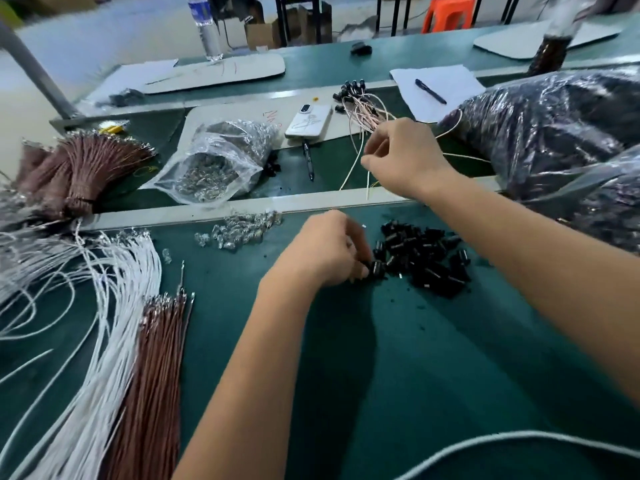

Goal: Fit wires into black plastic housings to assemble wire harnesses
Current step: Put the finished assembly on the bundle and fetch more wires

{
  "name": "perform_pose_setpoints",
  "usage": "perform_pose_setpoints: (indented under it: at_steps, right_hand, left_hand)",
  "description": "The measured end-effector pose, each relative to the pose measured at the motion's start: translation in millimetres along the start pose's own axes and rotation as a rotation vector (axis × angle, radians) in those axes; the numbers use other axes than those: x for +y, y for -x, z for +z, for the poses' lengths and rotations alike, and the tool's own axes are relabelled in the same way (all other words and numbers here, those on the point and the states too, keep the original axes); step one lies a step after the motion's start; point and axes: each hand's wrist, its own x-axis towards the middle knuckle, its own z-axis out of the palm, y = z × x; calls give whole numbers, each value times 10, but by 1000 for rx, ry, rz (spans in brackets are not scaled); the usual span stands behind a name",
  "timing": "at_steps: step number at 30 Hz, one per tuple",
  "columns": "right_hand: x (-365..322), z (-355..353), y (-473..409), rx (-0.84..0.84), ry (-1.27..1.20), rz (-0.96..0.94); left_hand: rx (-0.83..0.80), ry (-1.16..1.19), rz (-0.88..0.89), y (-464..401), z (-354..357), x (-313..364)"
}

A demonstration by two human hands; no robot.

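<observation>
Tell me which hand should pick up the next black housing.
Left. The left hand is already at the edge of the housing pile, its fingers curled on one. The right hand is farther back, busy holding wires.
</observation>
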Motion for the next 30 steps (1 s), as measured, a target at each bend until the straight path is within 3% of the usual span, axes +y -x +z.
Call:
perform_pose_setpoints:
  at_steps: [7,11,13,17,24,30]
  right_hand:
    - [-598,125,888,-98,-80,-147]
    - [-1108,577,1358,-538,-138,-97]
    - [-1388,842,1490,-649,-211,-17]
    - [-1826,1145,1503,-483,-133,-34]
    - [-2093,1252,1479,-555,34,-127]
    - [-1903,1131,1307,-621,162,-217]
  left_hand:
    - [355,138,-101,371,-70,-373]
    - [711,144,-263,677,-347,-800]
    - [851,221,-328,867,-474,-1000]
    - [1088,358,-426,1133,-586,-1247]
    - [1369,818,-363,1164,-424,-1232]
    - [1397,681,-356,1178,-263,-1238]
